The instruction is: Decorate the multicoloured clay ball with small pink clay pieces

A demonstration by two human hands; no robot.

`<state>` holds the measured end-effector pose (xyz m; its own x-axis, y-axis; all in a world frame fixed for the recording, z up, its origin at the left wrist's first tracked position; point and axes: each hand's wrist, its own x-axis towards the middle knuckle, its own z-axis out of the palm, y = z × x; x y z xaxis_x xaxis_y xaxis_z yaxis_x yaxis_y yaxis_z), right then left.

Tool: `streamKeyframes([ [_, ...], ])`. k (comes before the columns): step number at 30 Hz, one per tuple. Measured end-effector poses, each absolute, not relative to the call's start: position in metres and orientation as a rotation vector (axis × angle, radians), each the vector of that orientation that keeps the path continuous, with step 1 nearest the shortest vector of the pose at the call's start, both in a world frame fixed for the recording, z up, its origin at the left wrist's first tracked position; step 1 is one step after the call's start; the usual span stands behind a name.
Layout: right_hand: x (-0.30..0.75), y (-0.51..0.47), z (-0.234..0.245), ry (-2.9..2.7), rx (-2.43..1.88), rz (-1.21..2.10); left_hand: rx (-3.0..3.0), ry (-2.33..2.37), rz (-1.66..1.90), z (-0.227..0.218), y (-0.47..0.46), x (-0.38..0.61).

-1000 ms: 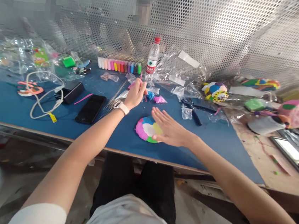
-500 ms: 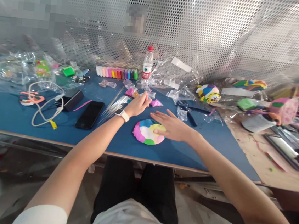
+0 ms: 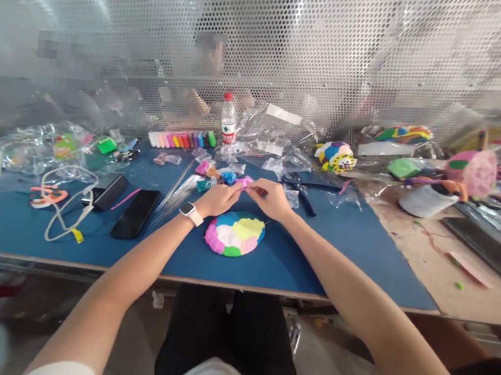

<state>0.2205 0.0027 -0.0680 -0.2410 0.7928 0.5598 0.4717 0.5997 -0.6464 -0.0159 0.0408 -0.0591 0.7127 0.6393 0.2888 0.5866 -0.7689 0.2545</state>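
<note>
My left hand, with a watch on its wrist, is closed in a pinch above the far side of the clay disc. My right hand meets it from the right, its fingertips pinched together. Between the fingertips shows a small pink piece of modelling clay, partly hidden; its edge is hard to part from a pink packet behind. Just below both hands the flat disc of multicoloured clay patches lies on the blue table. Small packets, among them a blue one, lie just beyond my fingers.
A black phone, thin wires and a white cable lie to the left. Behind stand a water bottle and a row of coloured clay sticks. Dark-handled pliers and a clay animal figure are to the right.
My right hand has lifted off the clay disc, moved up to my left hand and closed from spread fingers into a pinch. The whole disc now shows. The camera view has shifted.
</note>
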Motion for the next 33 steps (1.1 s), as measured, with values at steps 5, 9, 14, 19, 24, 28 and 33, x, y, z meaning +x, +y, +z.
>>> streamKeyframes([
  [5, 0.236, 0.014, -0.066, -1.888, -1.068, 0.314, 2.664, 1.053, 0.745, -0.06, 0.047, -0.023],
  [9, 0.244, 0.018, -0.067, -1.866, -1.1, 0.264, 2.524, 1.067, 0.965, -0.065, 0.055, -0.03],
  [14, 0.243, 0.02, -0.069, -1.987, -1.132, 0.18, 2.41, 1.004, 1.082, -0.066, 0.064, -0.028],
  [19, 0.239, 0.01, -0.075, -2.204, -1.145, -0.017, 2.396, 0.937, 1.048, -0.074, 0.066, -0.022],
  [24, 0.226, -0.01, -0.072, -2.418, -1.254, -0.255, 2.414, 0.911, 0.969, -0.072, 0.044, -0.018],
  [28, 0.238, -0.013, -0.052, -2.386, -1.378, -0.355, 2.431, 0.815, 0.925, -0.061, 0.035, -0.02],
  [33, 0.25, -0.1, -0.079, -2.14, -1.347, -0.099, 2.524, 0.685, 0.737, -0.062, 0.049, -0.022],
])
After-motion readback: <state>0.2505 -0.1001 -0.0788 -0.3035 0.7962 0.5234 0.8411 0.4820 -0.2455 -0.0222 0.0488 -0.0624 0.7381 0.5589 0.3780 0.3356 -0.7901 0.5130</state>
